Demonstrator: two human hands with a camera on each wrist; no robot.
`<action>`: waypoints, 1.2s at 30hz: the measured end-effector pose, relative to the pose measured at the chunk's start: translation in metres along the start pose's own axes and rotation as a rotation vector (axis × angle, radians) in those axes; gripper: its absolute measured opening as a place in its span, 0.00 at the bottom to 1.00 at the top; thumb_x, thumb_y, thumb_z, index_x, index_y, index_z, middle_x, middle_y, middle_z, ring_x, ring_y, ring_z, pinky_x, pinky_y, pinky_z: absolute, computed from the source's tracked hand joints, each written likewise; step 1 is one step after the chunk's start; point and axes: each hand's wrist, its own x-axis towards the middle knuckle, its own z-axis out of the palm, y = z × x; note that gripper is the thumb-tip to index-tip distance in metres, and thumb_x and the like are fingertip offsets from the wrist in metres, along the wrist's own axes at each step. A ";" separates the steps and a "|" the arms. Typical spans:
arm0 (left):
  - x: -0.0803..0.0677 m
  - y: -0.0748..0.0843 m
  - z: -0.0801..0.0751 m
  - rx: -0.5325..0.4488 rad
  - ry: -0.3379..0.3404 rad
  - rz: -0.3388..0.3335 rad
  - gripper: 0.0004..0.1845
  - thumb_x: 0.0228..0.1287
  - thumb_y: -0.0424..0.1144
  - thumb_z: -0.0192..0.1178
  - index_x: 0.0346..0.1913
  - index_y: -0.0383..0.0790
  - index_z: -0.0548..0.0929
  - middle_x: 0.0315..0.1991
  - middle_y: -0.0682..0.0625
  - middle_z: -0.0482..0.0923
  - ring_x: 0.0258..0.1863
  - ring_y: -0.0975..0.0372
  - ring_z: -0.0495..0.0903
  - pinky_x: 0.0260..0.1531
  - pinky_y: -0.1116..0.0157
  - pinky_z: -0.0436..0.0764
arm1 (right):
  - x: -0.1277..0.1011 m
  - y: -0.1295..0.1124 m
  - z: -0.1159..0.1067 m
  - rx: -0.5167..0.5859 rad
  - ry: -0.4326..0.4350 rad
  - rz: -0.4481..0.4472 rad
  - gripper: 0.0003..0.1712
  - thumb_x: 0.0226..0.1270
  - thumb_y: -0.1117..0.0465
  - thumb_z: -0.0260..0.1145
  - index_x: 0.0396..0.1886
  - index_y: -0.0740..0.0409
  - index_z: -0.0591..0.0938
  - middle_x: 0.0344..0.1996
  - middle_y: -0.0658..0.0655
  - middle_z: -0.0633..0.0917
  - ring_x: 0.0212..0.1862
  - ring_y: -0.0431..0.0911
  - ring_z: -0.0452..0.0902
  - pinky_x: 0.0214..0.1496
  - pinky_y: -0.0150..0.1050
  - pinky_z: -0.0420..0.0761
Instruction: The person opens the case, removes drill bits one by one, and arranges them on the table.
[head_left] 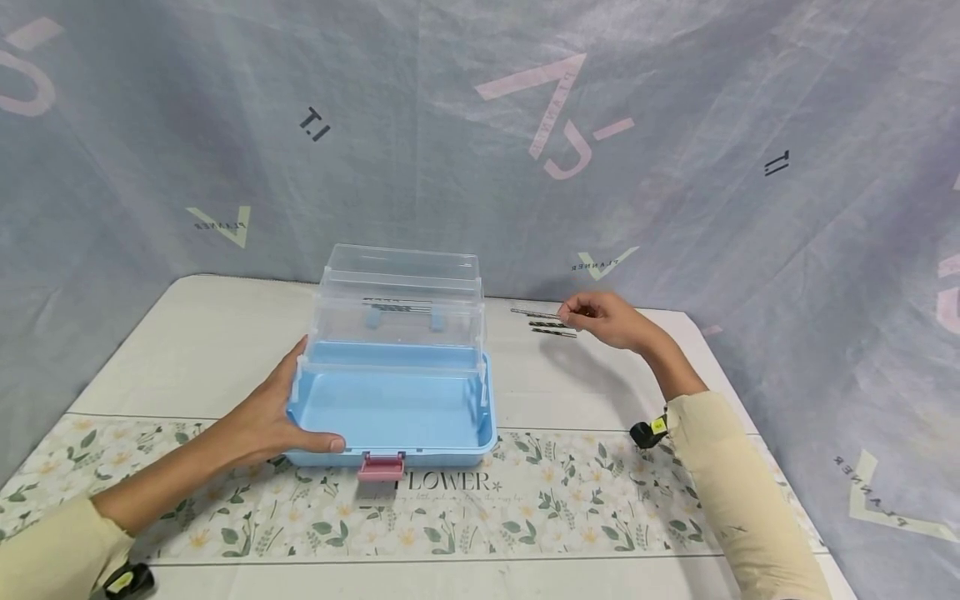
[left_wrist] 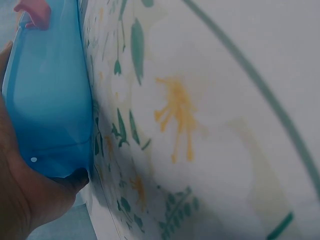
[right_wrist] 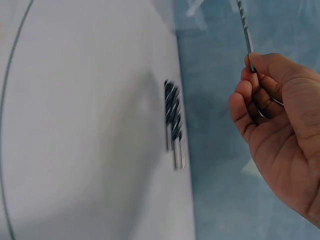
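A light blue plastic storage box (head_left: 390, 412) stands on the table with its clear lid (head_left: 405, 279) raised and a pink latch (head_left: 382, 467) at the front. My left hand (head_left: 273, 417) grips its left end, the thumb on the front wall and the fingers along the side. The box's end also fills the palm in the left wrist view. My right hand (head_left: 607, 319) pinches a thin drill bit (right_wrist: 248, 40) by its shank end, raised over the table, its fluted tip pointing away from the hand. Just below, several dark drill bits (right_wrist: 172, 112) lie side by side on the table.
More dark bits (head_left: 401, 307) show through the clear lid, behind the box. A floral printed strip (head_left: 525, 517) crosses the white tabletop (head_left: 195, 350). Grey printed cloth (head_left: 420, 150) hangs close behind the table's back edge and along both sides.
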 end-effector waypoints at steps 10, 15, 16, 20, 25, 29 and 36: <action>-0.001 0.000 0.001 0.008 0.006 0.012 0.90 0.50 0.59 0.90 0.93 0.46 0.24 0.92 0.22 0.36 0.86 0.19 0.51 0.72 0.16 0.65 | -0.012 0.051 0.011 -0.009 -0.007 0.071 0.16 0.91 0.58 0.63 0.61 0.65 0.88 0.57 0.68 0.90 0.56 0.57 0.85 0.58 0.45 0.85; -0.001 -0.001 0.001 0.003 0.008 0.015 0.90 0.50 0.59 0.90 0.93 0.46 0.24 0.92 0.23 0.36 0.86 0.20 0.51 0.72 0.16 0.65 | -0.014 0.066 0.015 -0.049 0.014 0.081 0.14 0.89 0.61 0.64 0.58 0.65 0.90 0.53 0.66 0.91 0.48 0.49 0.81 0.49 0.35 0.80; -0.001 -0.001 0.001 0.001 0.008 0.014 0.90 0.50 0.59 0.90 0.93 0.47 0.24 0.92 0.23 0.36 0.86 0.20 0.51 0.72 0.16 0.66 | -0.015 0.068 0.016 -0.052 0.018 0.083 0.13 0.89 0.62 0.64 0.58 0.65 0.90 0.53 0.66 0.91 0.47 0.48 0.80 0.48 0.34 0.79; -0.001 -0.001 0.001 -0.003 0.011 0.015 0.90 0.50 0.59 0.90 0.93 0.46 0.24 0.92 0.23 0.36 0.86 0.20 0.51 0.72 0.16 0.65 | -0.014 0.074 0.016 -0.046 0.032 0.085 0.12 0.89 0.63 0.64 0.57 0.65 0.89 0.53 0.66 0.91 0.47 0.47 0.80 0.48 0.33 0.80; -0.001 -0.001 0.001 -0.003 0.011 0.016 0.90 0.50 0.59 0.90 0.93 0.47 0.24 0.92 0.23 0.36 0.86 0.20 0.51 0.72 0.16 0.66 | -0.013 0.078 0.016 -0.042 0.055 0.092 0.11 0.88 0.65 0.64 0.56 0.66 0.89 0.52 0.67 0.90 0.46 0.45 0.79 0.48 0.33 0.79; -0.001 -0.001 0.001 0.000 0.012 0.018 0.89 0.50 0.59 0.90 0.94 0.49 0.24 0.91 0.22 0.37 0.86 0.19 0.52 0.71 0.16 0.67 | -0.012 0.078 0.017 -0.045 0.075 0.104 0.11 0.89 0.64 0.64 0.55 0.65 0.89 0.51 0.66 0.90 0.46 0.45 0.79 0.49 0.33 0.78; -0.002 -0.001 0.001 0.001 0.012 0.021 0.89 0.50 0.59 0.90 0.94 0.48 0.25 0.91 0.22 0.38 0.86 0.19 0.52 0.70 0.16 0.68 | -0.010 0.079 0.021 -0.049 0.092 0.104 0.10 0.88 0.64 0.66 0.54 0.65 0.89 0.47 0.65 0.89 0.42 0.45 0.74 0.45 0.35 0.74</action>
